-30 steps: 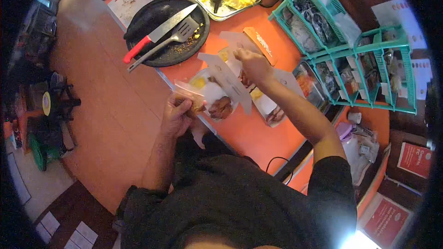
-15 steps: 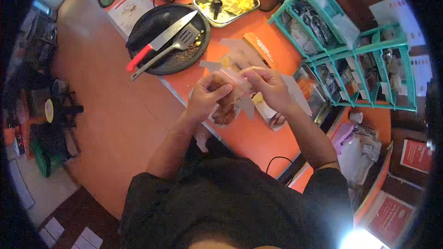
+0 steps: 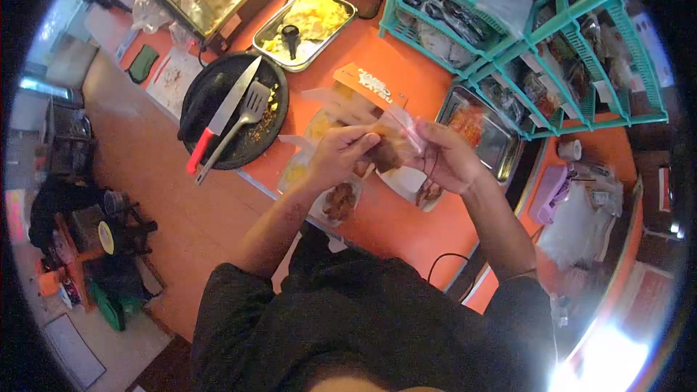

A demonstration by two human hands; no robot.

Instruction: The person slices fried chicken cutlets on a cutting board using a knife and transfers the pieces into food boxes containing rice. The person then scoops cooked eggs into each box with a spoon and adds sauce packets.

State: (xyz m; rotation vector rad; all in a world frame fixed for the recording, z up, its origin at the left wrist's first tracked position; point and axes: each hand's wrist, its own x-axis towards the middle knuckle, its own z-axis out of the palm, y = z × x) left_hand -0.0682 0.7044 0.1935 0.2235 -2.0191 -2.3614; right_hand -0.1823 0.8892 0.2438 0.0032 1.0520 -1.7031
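I have left hand (image 3: 341,154) pinching small clear plastic bag with brown contents (image 3: 396,147) between thumb and fingers; right hand (image 3: 451,158), fingers curled, pinches bag's right side. Bag is above open white food boxes (image 3: 319,210) on orange counter (image 3: 392,250). Beyond, orange printed card (image 3: 369,87): I read "KATSU", upper lettering unclear. Left: round black pan (image 3: 225,147), red-handled knife (image 3: 226,112), grey slotted spatula (image 3: 250,105).

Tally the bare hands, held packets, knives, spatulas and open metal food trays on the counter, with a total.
Left hand and right hand: 2
Held packet: 1
Knife: 1
Spatula: 1
Yellow-food tray and orange-food tray: 2
Total: 7
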